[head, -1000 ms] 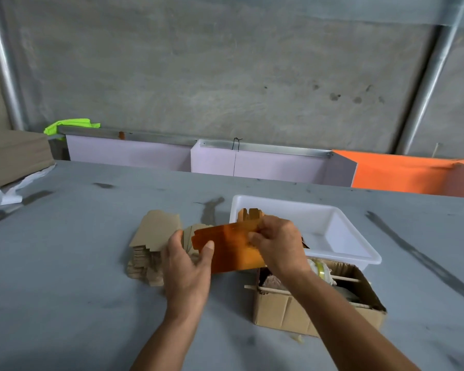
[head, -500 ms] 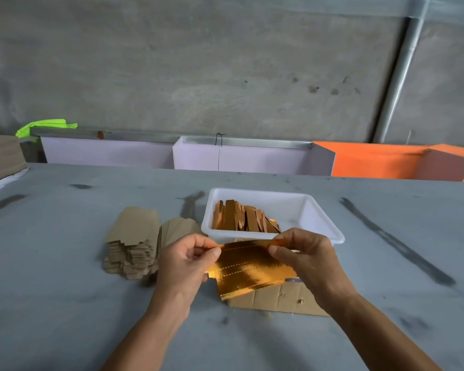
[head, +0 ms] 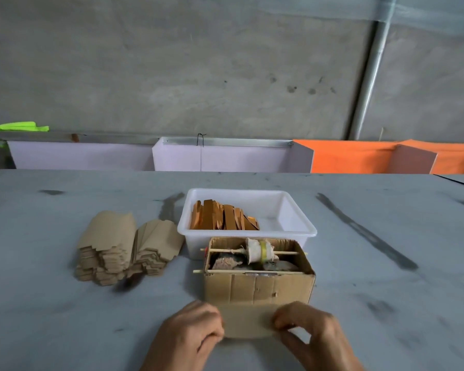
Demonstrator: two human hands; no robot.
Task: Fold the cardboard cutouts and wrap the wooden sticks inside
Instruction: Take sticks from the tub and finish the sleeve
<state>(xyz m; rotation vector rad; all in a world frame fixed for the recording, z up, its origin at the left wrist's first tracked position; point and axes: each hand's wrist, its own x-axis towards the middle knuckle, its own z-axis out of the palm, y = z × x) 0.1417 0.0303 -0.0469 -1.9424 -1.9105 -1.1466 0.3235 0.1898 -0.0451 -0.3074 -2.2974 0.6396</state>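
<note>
Both hands hold one cardboard cutout [head: 248, 321] flat, low over the grey surface [head: 65, 317], just in front of the small open cardboard box [head: 259, 287]. The left hand [head: 190, 334] has its fingers curled over the cutout's left end, so its grip is clamped on the card; the right hand [head: 304, 329] pinches the right end between curled fingers and thumb, likewise clamped on it. Only the plain brown side of the cutout shows.

The step in hand looks like the folding of this single piece: it is gripped at both ends and is probably being creased. Next, a folded sleeve would need a wooden stick laid inside, and the thin sticks [head: 252, 271] lying across the open box are the nearest ones. One of them carries a spool of string [head: 260, 251].

The remaining flat cutouts sit in two leaning stacks [head: 113, 247] to the left. Orange folded pieces [head: 223, 219] stand in the white tray [head: 300, 231] behind the box.

No brand, label or readable writing shows on anything here
</note>
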